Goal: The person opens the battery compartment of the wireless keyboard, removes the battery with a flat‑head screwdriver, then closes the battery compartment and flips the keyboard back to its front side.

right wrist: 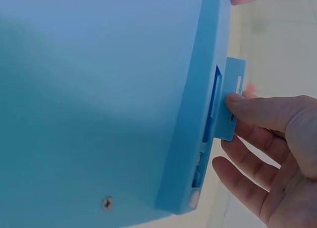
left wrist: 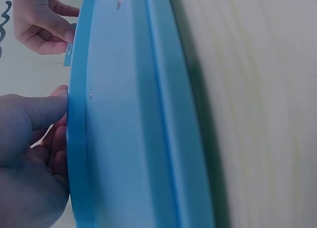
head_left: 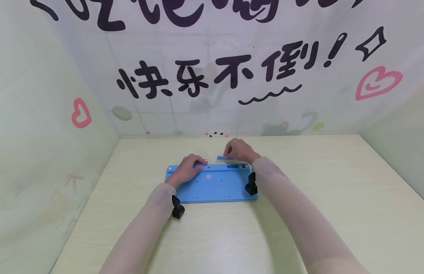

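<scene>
A blue keyboard (head_left: 212, 186) lies face down on the table, its screw-dotted underside showing. Along its far edge on the right, a narrow battery slot (right wrist: 212, 106) is uncovered. My right hand (head_left: 240, 150) pinches a slim blue battery cover (right wrist: 235, 84) between thumb and fingers, just beyond that slot. At the middle of the far edge, my left hand (head_left: 189, 169) grips the keyboard, with the thumb (left wrist: 47, 110) against the rim and the fingers curled behind. A small silvery thing (head_left: 205, 160) shows by the left fingertips; its kind is unclear.
The keyboard rests on a pale wooden table (head_left: 212, 236). A printed cloth backdrop (head_left: 205, 118) with black lettering rises behind the table, and pale side walls stand left and right. Black wrist cameras (head_left: 178, 207) sit on both sleeves.
</scene>
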A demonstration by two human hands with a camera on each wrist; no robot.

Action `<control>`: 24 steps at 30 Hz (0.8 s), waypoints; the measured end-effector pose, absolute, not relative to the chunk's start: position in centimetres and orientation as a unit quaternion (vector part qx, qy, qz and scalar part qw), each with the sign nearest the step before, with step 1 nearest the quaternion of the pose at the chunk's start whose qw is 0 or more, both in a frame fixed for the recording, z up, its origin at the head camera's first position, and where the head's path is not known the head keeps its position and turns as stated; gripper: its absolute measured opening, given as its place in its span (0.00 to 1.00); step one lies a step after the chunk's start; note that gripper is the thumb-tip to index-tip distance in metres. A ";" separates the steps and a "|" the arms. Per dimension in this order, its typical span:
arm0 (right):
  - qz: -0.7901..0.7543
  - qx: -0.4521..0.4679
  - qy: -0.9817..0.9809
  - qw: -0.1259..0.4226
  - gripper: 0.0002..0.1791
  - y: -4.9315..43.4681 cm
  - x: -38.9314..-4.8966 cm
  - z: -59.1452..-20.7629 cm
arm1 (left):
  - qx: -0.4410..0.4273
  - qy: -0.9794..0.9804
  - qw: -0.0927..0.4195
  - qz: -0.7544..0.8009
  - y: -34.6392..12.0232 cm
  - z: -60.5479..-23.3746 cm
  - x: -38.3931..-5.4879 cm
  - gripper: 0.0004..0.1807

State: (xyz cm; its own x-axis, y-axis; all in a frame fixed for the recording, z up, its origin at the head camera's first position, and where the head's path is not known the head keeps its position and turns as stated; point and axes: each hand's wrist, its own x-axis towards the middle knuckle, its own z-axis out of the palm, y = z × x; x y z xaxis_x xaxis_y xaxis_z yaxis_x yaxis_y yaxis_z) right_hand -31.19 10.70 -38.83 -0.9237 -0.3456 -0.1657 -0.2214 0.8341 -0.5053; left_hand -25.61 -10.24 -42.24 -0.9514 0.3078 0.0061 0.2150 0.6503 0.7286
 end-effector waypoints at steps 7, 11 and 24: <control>-0.235 -0.172 0.945 0.146 0.02 11.1 -30.9 -37.9 | 0.134 0.906 0.068 0.395 -10.2 -42.3 -25.6 0.08; -0.235 -0.192 0.939 0.158 0.02 11.4 -30.8 -37.5 | 0.133 0.906 0.067 0.395 -10.2 -42.3 -25.5 0.08; -0.230 -0.216 0.931 0.184 0.02 13.4 -30.1 -37.4 | 0.145 0.904 0.061 0.397 -10.2 -42.1 -25.4 0.08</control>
